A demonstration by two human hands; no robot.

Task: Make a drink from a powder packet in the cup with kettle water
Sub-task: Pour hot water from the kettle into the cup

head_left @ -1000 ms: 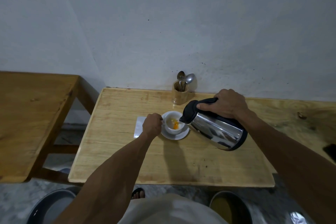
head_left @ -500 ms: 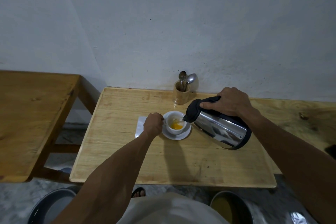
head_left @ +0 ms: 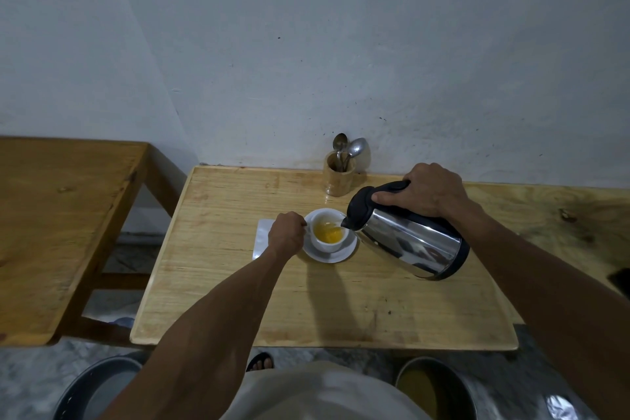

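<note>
A white cup (head_left: 327, 244) stands on a white saucer (head_left: 341, 256) near the middle of the light wooden table (head_left: 238, 283). Orange-yellow liquid fills its lower part. My left hand (head_left: 285, 238) is closed at the cup's left side, at its handle. My right hand (head_left: 426, 194) grips the black handle of a steel kettle (head_left: 409, 242). The kettle is tilted left, its spout over the cup's right rim. A white packet (head_left: 262, 239) lies flat on the table, partly hidden under my left hand.
A wooden holder (head_left: 338, 177) with two spoons (head_left: 347, 150) stands at the table's back edge by the wall. A second wooden table (head_left: 61, 215) stands to the left. Round basins (head_left: 99, 389) sit on the floor in front. A dark object (head_left: 620, 278) lies at the far right.
The orange liquid in the cup has risen as the tilted kettle stays over it. Both hands keep their hold; the kettle shifted slightly right.
</note>
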